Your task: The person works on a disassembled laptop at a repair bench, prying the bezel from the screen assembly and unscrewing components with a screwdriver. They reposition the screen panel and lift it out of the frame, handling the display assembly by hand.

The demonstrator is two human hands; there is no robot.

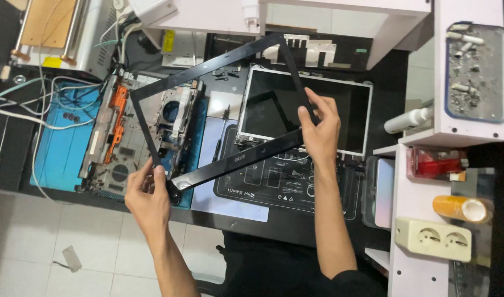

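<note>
1. Above the black worktop (285, 223), a thin black plastic rectangular screen bezel (230, 58) is held up, tilted, over the bench.
2. Left hand (148, 198) is closed around the bezel's lower corner, fingers wrapped on the frame.
3. Right hand (320, 129) pinches the bezel's opposite corner between thumb and fingers.
4. Beneath the bezel lies a bare flat display panel with a silver metal edge (307, 113), resting on a dark printed work mat (274, 181).
5. To the left, an opened grey laptop chassis (136, 137) sits on a blue mat (59, 148).
</note>
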